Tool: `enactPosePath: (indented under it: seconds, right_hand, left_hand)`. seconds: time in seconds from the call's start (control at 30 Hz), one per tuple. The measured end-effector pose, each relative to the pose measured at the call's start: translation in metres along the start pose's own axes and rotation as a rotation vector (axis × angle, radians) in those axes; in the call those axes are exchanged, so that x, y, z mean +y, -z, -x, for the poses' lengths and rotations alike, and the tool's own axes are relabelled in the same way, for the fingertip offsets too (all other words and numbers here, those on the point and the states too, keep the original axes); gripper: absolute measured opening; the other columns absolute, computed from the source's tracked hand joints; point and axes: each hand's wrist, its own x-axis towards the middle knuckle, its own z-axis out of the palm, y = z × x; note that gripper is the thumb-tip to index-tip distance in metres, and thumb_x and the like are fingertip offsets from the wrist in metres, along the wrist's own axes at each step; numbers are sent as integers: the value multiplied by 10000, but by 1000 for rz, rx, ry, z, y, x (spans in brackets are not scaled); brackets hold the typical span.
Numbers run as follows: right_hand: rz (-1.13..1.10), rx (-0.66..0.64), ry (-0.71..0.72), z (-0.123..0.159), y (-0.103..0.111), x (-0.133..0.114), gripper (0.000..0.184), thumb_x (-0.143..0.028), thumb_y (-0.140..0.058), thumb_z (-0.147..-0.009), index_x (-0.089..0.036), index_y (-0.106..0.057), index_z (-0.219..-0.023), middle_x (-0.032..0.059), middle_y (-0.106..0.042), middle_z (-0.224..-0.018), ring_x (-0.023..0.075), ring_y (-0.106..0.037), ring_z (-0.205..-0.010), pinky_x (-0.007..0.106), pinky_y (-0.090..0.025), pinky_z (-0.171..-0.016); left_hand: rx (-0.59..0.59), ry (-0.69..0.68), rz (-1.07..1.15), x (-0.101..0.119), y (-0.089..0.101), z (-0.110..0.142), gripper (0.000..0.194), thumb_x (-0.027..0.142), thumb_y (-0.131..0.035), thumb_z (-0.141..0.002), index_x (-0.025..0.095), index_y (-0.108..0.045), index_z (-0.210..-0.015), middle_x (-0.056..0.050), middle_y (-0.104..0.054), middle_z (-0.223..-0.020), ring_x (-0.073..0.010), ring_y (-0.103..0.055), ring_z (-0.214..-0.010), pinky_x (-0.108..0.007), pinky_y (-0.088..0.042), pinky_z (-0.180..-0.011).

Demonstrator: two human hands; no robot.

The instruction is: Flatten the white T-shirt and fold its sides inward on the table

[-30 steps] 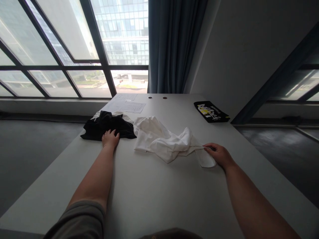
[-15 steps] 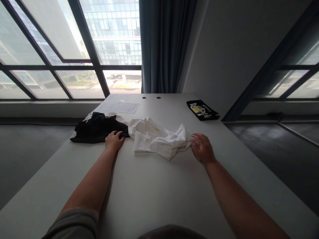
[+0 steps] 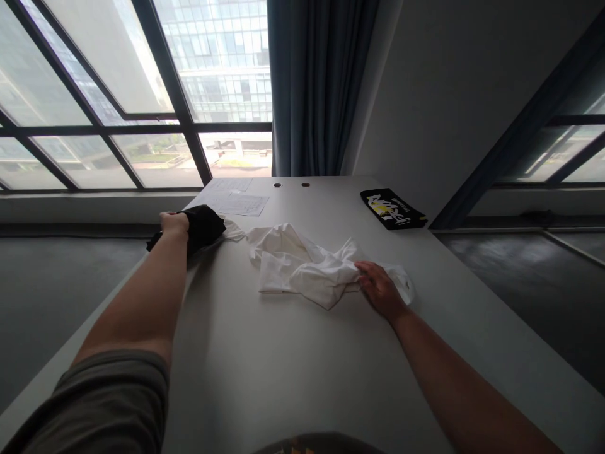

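Observation:
My left hand [image 3: 174, 222] is closed on a crumpled black garment [image 3: 205, 227], raised above the left part of the table. Part of that garment hangs behind my wrist, and its shape is bunched up. Under my right hand [image 3: 377, 287] lies a wrinkled white garment [image 3: 302, 271], spread loosely over the middle of the table. The fingers of this hand are stretched out and rest on the garment's right part. Thin white fabric shows beyond the knuckles. Another bit of white cloth [image 3: 233, 231] lies beside the black garment.
The white table [image 3: 265, 366] reaches toward a window and a blue curtain [image 3: 319, 88]. At its far right lies a folded black item with white and yellow print [image 3: 393, 209]. Printed paper sheets [image 3: 243, 204] lie at the far left, near two round holes.
My left hand has moved left and away from me, gripping and lifting the black garment. My right hand has come onto the white garment, and thin white fabric now shows to its right.

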Motion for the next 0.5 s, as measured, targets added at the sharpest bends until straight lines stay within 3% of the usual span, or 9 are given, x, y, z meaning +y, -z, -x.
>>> enactPosePath:
  seconds: [0.07,0.13,0.23,0.33,0.43,0.5]
  right_hand:
    - [-8,-5,-4,0,-1,0,367,-427,-483,-1037,-272,-654,-1322,110,-665,-1328,310,-585,-1274,536,-442,-1140]
    - [-15,-12,-10,-1,-2,0,376,-431,-484,-1034,-279,-649,-1335,106,-663,-1330,312,-581,-1279,537,-441,-1141]
    - [-11,-14,-11,-1,-2,1,383,-433,-489,-1030,-284,-648,-1344,104,-663,-1330,315,-581,-1281,537,-439,-1142]
    - [5,-16,-10,-1,-2,1,376,-424,-492,-1029,-285,-645,-1343,101,-660,-1332,312,-584,-1276,530,-442,-1137]
    - [18,-20,-10,-1,-3,0,367,-414,-497,-1029,-285,-642,-1341,102,-657,-1325,308,-589,-1263,521,-448,-1132]
    - [27,-25,-10,-1,-3,0,372,-410,-503,-1025,-284,-640,-1348,106,-651,-1324,312,-586,-1262,527,-442,-1137]
  left_hand:
    - [-8,47,14,3,6,-15,585,444,-353,-1088,63,-361,-1532,-203,-597,-1397,-287,-681,-1125,-451,-575,-958]
    - [-47,37,-7,6,4,-12,646,533,-412,-1055,125,-393,-1555,-201,-470,-1564,-345,-556,-1351,-482,-488,-1107]
    - [-196,-104,-96,1,-17,19,668,527,-506,-1002,155,-452,-1554,-165,-335,-1686,-394,-311,-1535,-598,-241,-1255]
    - [-334,-59,-179,-13,-47,62,637,465,-504,-976,151,-507,-1530,-192,-384,-1661,-404,-312,-1541,-656,-202,-1239]
    - [-263,-83,-253,-26,-70,97,631,421,-387,-1006,140,-467,-1566,-176,-331,-1692,-331,-252,-1580,-570,-148,-1278]
    - [-183,-55,-266,-27,-77,114,649,396,-366,-1006,126,-424,-1593,-181,-296,-1705,-341,-214,-1591,-584,-146,-1273]
